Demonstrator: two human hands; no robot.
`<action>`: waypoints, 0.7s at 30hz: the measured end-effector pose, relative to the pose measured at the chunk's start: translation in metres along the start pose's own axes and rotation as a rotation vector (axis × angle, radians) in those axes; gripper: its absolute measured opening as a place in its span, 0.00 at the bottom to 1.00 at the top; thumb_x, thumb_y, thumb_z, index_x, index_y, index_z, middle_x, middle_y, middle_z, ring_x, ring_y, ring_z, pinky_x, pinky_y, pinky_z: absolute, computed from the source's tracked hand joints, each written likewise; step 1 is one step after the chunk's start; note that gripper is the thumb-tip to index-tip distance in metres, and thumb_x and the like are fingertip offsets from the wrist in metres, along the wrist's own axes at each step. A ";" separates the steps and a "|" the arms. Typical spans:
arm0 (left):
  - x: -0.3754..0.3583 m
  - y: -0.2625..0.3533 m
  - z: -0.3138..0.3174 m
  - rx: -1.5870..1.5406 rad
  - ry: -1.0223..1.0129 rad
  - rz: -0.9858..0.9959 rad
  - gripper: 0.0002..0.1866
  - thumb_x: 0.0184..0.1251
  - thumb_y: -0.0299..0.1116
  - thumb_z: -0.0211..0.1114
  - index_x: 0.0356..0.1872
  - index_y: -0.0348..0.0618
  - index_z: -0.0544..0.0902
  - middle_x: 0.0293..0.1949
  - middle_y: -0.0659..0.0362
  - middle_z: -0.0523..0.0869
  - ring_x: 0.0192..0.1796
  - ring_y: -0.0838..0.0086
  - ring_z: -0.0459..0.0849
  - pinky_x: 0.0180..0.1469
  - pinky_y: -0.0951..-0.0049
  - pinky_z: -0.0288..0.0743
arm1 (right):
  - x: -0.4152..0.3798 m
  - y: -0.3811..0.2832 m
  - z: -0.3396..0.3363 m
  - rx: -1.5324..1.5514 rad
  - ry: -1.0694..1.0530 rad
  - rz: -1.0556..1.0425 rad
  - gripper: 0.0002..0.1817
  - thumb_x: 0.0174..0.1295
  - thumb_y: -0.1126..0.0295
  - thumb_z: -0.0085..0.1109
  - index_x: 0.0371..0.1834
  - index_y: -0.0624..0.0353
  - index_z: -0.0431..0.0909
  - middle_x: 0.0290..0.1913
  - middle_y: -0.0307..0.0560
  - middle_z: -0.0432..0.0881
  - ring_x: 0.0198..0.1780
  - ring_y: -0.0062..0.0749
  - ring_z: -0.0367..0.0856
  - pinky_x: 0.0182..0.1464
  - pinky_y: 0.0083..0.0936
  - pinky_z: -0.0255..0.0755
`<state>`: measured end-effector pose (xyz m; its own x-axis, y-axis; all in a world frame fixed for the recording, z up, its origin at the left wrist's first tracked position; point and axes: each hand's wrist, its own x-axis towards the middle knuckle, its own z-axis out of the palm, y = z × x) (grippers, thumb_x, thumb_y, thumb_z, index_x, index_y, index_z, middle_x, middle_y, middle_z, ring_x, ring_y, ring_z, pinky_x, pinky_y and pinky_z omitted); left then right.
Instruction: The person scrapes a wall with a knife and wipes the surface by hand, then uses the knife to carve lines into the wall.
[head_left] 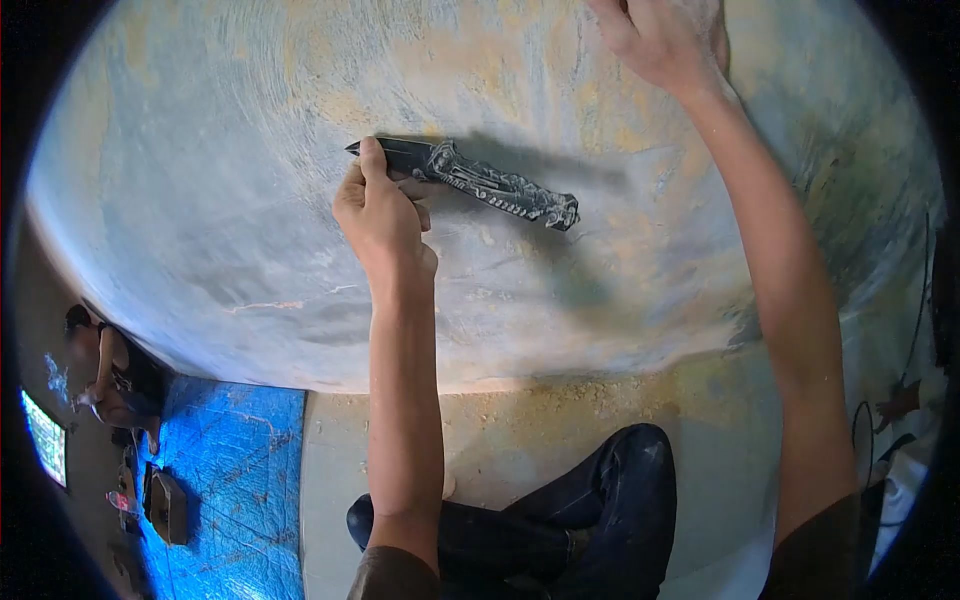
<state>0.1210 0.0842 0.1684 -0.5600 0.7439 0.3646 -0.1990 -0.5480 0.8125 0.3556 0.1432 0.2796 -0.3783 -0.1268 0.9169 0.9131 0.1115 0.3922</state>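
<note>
The left hand point(380, 205) has its fingers pinched on the blade of a black knife point(505, 190), near the tip, in front of the patchy wall point(250, 230); the handle juts out unsupported toward the right arm. A slip or twist of that grip could cut the thumb, and the handle's overhang could tip the knife loose. The right hand point(670, 45), high at the wall, is cropped, so its grip cannot be told.
</note>
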 end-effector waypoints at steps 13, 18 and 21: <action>0.010 0.005 0.005 -0.008 -0.008 0.085 0.20 0.81 0.41 0.55 0.26 0.41 0.75 0.17 0.64 0.75 0.13 0.84 0.65 0.15 0.78 0.54 | 0.000 -0.001 0.000 0.011 -0.029 0.010 0.38 0.59 0.63 0.54 0.76 0.61 0.60 0.79 0.55 0.55 0.80 0.53 0.48 0.80 0.54 0.39; -0.016 -0.021 -0.006 0.125 -0.010 -0.007 0.21 0.81 0.41 0.55 0.26 0.41 0.77 0.16 0.67 0.72 0.15 0.87 0.63 0.16 0.79 0.53 | 0.002 -0.002 -0.005 0.004 -0.062 0.041 0.38 0.59 0.63 0.54 0.75 0.61 0.60 0.79 0.55 0.55 0.80 0.54 0.48 0.80 0.55 0.38; -0.018 -0.055 -0.017 0.172 -0.036 0.105 0.21 0.80 0.42 0.56 0.25 0.42 0.77 0.16 0.69 0.71 0.17 0.89 0.62 0.18 0.79 0.53 | 0.001 -0.002 -0.003 0.008 -0.045 0.040 0.38 0.60 0.62 0.54 0.76 0.61 0.60 0.79 0.55 0.55 0.80 0.53 0.48 0.80 0.55 0.38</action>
<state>0.1289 0.0945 0.1093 -0.5411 0.7006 0.4652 0.0013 -0.5524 0.8336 0.3537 0.1394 0.2797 -0.3478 -0.0780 0.9343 0.9266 0.1234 0.3552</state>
